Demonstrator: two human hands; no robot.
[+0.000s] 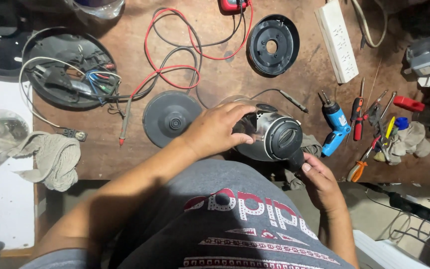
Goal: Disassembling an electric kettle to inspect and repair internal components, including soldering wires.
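A shiny steel electric kettle (262, 137) with a black lid lies at the near edge of a brown workbench (220, 79). My left hand (215, 129) rests on its metal body, fingers spread over the side. At the kettle's black handle, my right hand (319, 182) grips the lower end with thumb and fingers. A round grey kettle base (171, 118) sits just left of the kettle. A black round cover (273, 45) lies farther back.
Red and black test leads (175, 55) loop across the bench. A blue cordless screwdriver (335, 127), screwdrivers and pliers (369, 124) lie to the right. A white power strip (335, 40) sits at the back, an opened round appliance base with wires (70, 69) at the left, a grey rag (51, 157) nearby.
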